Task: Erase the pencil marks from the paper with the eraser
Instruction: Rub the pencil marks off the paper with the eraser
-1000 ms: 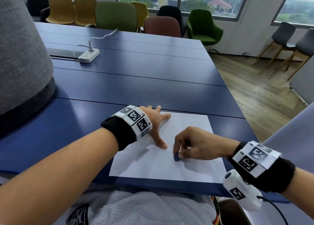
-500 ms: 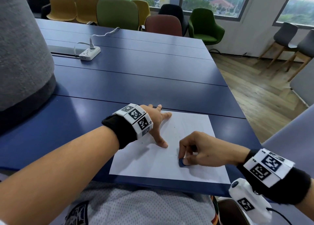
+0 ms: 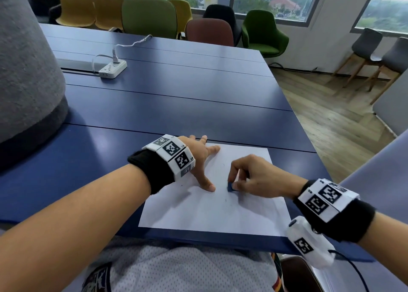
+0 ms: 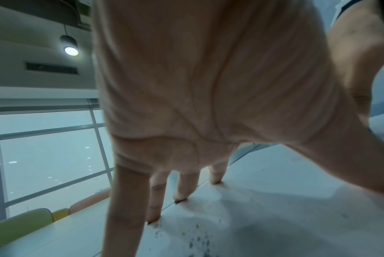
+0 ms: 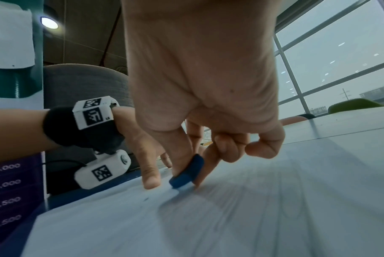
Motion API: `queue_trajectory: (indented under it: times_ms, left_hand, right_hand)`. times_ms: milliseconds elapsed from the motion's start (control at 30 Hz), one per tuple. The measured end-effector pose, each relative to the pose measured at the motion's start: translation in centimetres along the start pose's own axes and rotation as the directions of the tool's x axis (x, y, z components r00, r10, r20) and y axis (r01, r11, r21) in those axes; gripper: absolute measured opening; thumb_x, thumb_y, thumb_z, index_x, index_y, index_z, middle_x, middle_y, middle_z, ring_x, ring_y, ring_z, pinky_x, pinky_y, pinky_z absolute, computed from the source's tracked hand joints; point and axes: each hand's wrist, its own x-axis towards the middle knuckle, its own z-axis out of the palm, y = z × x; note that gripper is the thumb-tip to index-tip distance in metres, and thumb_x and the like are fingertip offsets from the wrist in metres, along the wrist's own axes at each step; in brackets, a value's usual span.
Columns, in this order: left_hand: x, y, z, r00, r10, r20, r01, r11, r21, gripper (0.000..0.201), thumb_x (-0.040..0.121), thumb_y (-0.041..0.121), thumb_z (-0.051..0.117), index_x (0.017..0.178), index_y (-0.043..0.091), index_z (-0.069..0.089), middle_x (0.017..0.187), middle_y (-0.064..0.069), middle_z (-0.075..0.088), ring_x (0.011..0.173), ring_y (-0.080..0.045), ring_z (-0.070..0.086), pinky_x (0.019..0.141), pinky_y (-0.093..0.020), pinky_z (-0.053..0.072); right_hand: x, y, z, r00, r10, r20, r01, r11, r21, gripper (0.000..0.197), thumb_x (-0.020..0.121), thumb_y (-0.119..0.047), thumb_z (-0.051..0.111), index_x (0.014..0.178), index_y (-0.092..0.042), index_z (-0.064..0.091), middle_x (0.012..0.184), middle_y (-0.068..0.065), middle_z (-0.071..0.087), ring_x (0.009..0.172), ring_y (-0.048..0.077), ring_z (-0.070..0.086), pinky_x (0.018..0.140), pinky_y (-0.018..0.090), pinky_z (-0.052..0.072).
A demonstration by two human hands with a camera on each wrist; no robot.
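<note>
Eraser on paper, worktop edge

The right hand point(image 3: 254, 177) pinches the blue eraser point(image 3: 230, 186) against the white paper point(image 3: 198, 210) on the blue worktop point(image 3: 176, 115); the left hand point(image 3: 198, 157), fingers spread straight, presses the sheet flat.

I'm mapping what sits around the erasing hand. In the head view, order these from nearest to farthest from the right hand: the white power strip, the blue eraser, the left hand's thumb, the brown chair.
Measured from the right hand:
1. Blue eraser, pinched in its fingertips.
2. Left hand's thumb, just left on the paper.
3. White power strip, far left across the table.
4. Brown chair, beyond the table's far edge.
</note>
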Motion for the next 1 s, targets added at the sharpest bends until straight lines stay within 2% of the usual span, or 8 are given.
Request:
queue_trajectory:
  times_ms: [133,200,367,467,533,700,867,1000]
  left_hand:
    - [0.0,-0.1,0.0,1.000,0.004,-0.007,-0.004,1.000,-0.007,0.125,0.061,0.079,0.069,0.154,0.042,-0.005,0.164,-0.002,-0.007,0.150,-0.034,0.005,0.116,-0.049,0.020]
    - [0.0,0.0,0.0,1.000,0.003,-0.005,-0.003,1.000,-0.005,0.125,0.061,0.080,0.069,0.154,0.041,-0.005,0.164,-0.002,-0.007,0.150,-0.035,0.005,0.116,-0.049,0.020]
    - [0.0,0.0,0.0,1.000,-0.001,0.002,0.001,1.000,0.009,0.125,0.060,0.081,0.069,0.154,0.043,-0.006,0.164,-0.002,-0.007,0.150,-0.034,0.006,0.115,-0.050,0.022]
    - [0.1,0.0,-0.1,1.000,-0.004,0.000,0.004,1.000,0.016,0.125,0.060,0.081,0.068,0.153,0.043,-0.006,0.165,-0.001,-0.007,0.150,-0.034,0.006,0.115,-0.050,0.024]
    - [0.2,0.0,0.0,1.000,-0.002,0.000,0.002,1.000,0.014,0.126,0.059,0.082,0.068,0.153,0.043,-0.006,0.164,-0.001,-0.007,0.150,-0.034,0.006,0.115,-0.050,0.023]
    - [0.1,0.0,0.1,1.000,0.000,-0.003,0.000,1.000,0.003,0.127,0.059,0.081,0.069,0.154,0.042,-0.007,0.164,-0.002,-0.008,0.150,-0.035,0.004,0.116,-0.049,0.020]
    - [0.3,0.0,0.1,1.000,-0.005,-0.004,0.005,1.000,0.006,0.127,0.058,0.082,0.068,0.153,0.044,-0.007,0.164,0.000,-0.007,0.150,-0.033,0.004,0.116,-0.049,0.021]
    - [0.2,0.0,0.1,1.000,-0.002,0.005,0.002,1.000,-0.004,0.127,0.059,0.081,0.069,0.153,0.043,-0.007,0.164,-0.001,-0.008,0.150,-0.034,0.003,0.116,-0.050,0.019]
  right_hand:
    - [-1.3,-0.4,0.0,0.971,-0.041,0.235,0.043,0.999,-0.001,0.005,0.081,-0.018,0.069,0.083,-0.023,0.070,0.064,-0.008,0.057,0.054,0.003,0.048,0.054,0.014,0.038]
    - [-0.4,-0.6,-0.4,0.981,-0.021,0.195,0.031,0.998,-0.045,0.006,0.081,-0.019,0.070,0.082,-0.024,0.071,0.064,-0.009,0.058,0.054,0.002,0.050,0.054,0.012,0.038]
    - [3.0,0.1,-0.9,0.995,0.070,-0.074,-0.069,0.998,0.011,0.006,0.082,-0.017,0.069,0.078,-0.022,0.068,0.059,-0.010,0.061,0.047,-0.007,0.053,0.045,0.006,0.034]
    - [3.7,0.4,-1.3,0.988,0.112,-0.101,-0.104,0.991,0.086,0.003,0.082,-0.016,0.069,0.080,-0.019,0.070,0.059,-0.009,0.062,0.047,-0.004,0.053,0.049,0.012,0.036]
    - [3.2,0.1,-1.3,0.992,0.097,-0.085,-0.092,0.993,0.069,0.006,0.080,-0.016,0.071,0.076,-0.021,0.069,0.057,-0.010,0.059,0.048,-0.001,0.052,0.051,0.015,0.036]
    - [0.6,-0.6,-0.9,0.987,0.023,0.161,-0.010,0.997,-0.079,0.011,0.080,-0.019,0.071,0.075,-0.027,0.068,0.058,-0.012,0.056,0.048,-0.004,0.049,0.050,0.010,0.034]
    - [1.4,0.1,-0.9,0.997,0.048,-0.064,-0.050,0.999,-0.021,0.010,0.082,-0.017,0.069,0.076,-0.024,0.067,0.064,-0.010,0.062,0.052,-0.002,0.053,0.055,0.013,0.037]
    - [-0.7,-0.2,-0.2,0.987,0.002,0.159,0.002,1.000,-0.026,0.005,0.082,-0.019,0.070,0.081,-0.024,0.069,0.063,-0.009,0.058,0.054,0.003,0.050,0.055,0.016,0.039]
